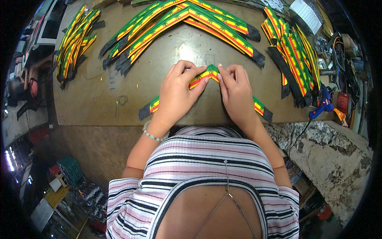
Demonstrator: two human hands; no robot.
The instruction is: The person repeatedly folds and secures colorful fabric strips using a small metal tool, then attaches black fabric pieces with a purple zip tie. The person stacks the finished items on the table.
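A striped band (212, 72) in green, yellow and red, with dark leaf shapes, lies across the table in front of me. It peaks at its middle, and its black ends show beyond my wrists. My left hand (178, 89) pinches the band just left of the peak between thumb and forefinger. On the other side, my right hand (234, 85) has its thumb and fingers closed on the band close to the peak. Both hands cover the lengths between the peak and the ends. Whether the peak is a fold or a seam, I cannot tell.
Several peaked bands (189, 14) lie overlapping at the table's far side. Bundles of straight strips lie at the left (75, 46) and right (296, 63). A blue gun-shaped tool (325, 101) with a cord rests at the right edge. A dark thread tangle (121, 100) lies left of me.
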